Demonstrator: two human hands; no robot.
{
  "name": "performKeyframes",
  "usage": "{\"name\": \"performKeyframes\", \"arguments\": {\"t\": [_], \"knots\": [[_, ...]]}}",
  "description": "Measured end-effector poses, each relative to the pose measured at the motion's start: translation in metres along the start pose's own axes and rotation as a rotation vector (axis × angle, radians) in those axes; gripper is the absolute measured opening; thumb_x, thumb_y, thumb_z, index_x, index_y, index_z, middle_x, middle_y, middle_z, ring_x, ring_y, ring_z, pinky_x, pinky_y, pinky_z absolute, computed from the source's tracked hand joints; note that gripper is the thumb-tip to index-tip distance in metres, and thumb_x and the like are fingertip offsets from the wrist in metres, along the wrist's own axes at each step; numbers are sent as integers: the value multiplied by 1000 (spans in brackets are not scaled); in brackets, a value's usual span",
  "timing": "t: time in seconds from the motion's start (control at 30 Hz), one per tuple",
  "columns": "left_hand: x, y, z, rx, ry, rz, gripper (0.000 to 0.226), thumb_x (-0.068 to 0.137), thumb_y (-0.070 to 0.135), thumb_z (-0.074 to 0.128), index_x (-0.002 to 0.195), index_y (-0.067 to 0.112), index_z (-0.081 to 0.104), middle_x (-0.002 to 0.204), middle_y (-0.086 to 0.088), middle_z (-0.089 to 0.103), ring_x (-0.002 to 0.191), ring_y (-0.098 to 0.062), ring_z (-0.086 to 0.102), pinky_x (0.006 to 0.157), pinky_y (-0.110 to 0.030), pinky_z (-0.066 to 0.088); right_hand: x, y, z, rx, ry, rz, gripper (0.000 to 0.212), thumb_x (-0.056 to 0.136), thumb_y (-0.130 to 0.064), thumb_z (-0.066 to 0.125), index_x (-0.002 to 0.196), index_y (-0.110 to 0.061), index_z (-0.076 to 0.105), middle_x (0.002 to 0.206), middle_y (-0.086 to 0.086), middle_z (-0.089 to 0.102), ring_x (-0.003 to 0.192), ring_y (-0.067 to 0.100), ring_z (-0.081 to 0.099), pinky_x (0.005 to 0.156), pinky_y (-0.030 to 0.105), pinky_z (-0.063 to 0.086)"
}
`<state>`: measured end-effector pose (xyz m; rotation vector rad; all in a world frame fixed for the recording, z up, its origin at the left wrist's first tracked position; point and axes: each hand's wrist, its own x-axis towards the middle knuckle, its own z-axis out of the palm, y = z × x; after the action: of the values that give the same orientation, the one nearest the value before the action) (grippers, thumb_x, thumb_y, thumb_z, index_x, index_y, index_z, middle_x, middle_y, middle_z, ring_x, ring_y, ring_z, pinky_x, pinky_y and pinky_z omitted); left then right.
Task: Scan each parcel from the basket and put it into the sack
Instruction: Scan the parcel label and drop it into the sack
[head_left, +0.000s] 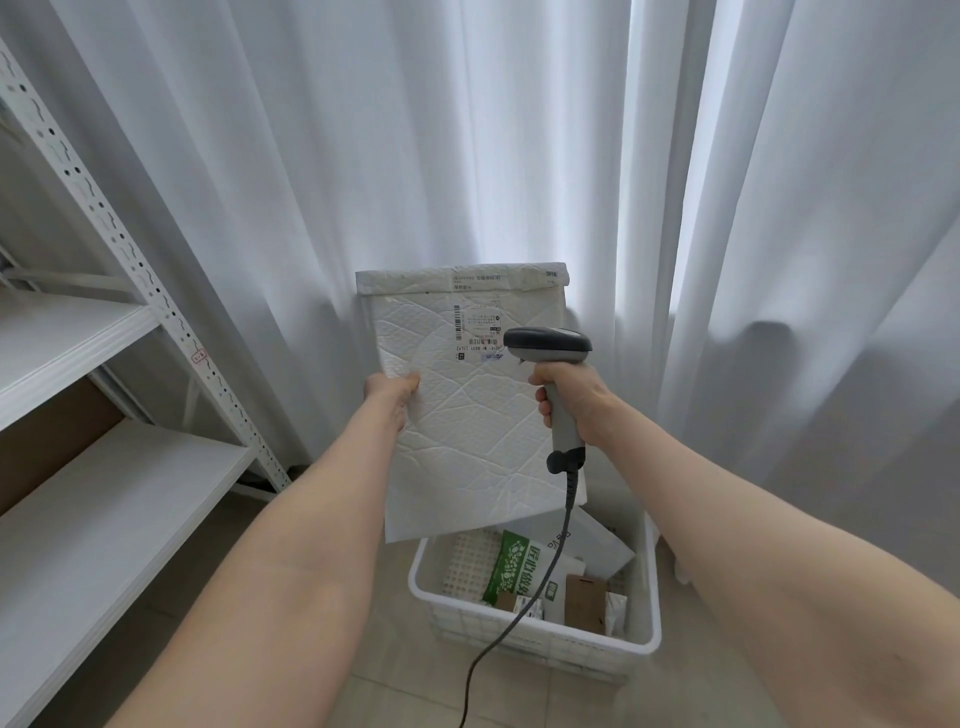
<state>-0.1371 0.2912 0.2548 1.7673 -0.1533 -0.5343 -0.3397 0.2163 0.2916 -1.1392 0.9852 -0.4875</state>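
Left hand (390, 391) pinches the white bubble mailer (470, 410) upright mid-frame, right above the white basket (644, 623). Right hand (569, 402) grips the barcode scanner (550, 349), its head just beside the mailer's shipping label (477, 332).

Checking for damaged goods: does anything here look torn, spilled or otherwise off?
Nothing serious. The mailer in the left hand is creased across its face, but no tear shows. The right hand holds the scanner at its label. Parcels lie jumbled in the basket; nothing spilled.
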Motion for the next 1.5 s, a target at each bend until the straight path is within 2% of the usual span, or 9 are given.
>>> {"name": "performKeyframes", "arguments": {"t": [0.3, 0.53, 0.7, 0.83, 0.93, 1.07, 1.4, 1.5], "knots": [[4, 0, -5, -16, -15, -15, 41, 88, 1, 64, 126, -8, 53, 129, -19, 57, 116, -31, 57, 93, -36, 46, 0, 0, 5, -7, 6, -6, 6, 84, -3, 57, 79, -7, 58, 58, 6, 51, 43, 15, 44, 46, 23, 38], [5, 0, -4, -3, -17, -20, 43, 88, 4, 66, 128, -6, 52, 131, -16, 57, 117, -27, 57, 94, -34, 45, -1, 4, 6, 24, 18, -24, 7, 86, -4, 57, 80, -7, 60, 68, 9, 59, 44, 13, 46, 46, 22, 40], [8, -1, -5, -4, -30, -21, 43, 87, 4, 67, 126, -7, 53, 128, -16, 58, 95, -16, 52, 92, -34, 46, -1, 3, 8, 18, 16, -24, 6, 86, -5, 57, 80, -7, 60, 64, 8, 58, 43, 14, 46, 46, 22, 40], [8, -1, -9, -8, -30, -27, 43, 86, 4, 68, 125, -8, 54, 127, -18, 59, 107, -25, 60, 90, -35, 47, -3, 2, 11, -7, 0, -27, 4, 84, -4, 57, 82, -8, 59, 60, 6, 53, 43, 14, 45, 45, 22, 39], [7, 0, -10, -5, -35, -29, 44, 87, 5, 67, 127, -8, 52, 129, -16, 58, 104, -22, 59, 91, -34, 46, -4, 1, 12, -14, -15, -29, 4, 84, -4, 56, 85, -7, 57, 59, 5, 50, 43, 14, 45, 45, 22, 39], [6, 0, -13, 7, -30, -34, 44, 88, 4, 67, 127, -8, 52, 130, -17, 57, 117, -29, 58, 92, -33, 46, -6, -1, 14, -33, -32, -32, 4, 84, -4, 56, 87, -7, 56, 60, 5, 49, 45, 14, 44, 46, 23, 39], [9, -2, -26, 4, -22, -37, 44, 88, 5, 67, 127, -8, 52, 130, -18, 57, 116, -28, 58, 93, -33, 45, -11, 2, 25, -34, -31, -28, 7, 84, -3, 57, 89, -7, 57, 60, 5, 51, 45, 14, 45, 46, 23, 41], [7, -2, -32, 3, -48, -27, 42, 89, 1, 64, 128, -9, 50, 131, -19, 56, 102, -19, 56, 94, -34, 45, -13, 5, 31, 0, -19, -30, 4, 86, -2, 58, 84, -6, 59, 65, 8, 58, 44, 13, 48, 46, 23, 42]]}}
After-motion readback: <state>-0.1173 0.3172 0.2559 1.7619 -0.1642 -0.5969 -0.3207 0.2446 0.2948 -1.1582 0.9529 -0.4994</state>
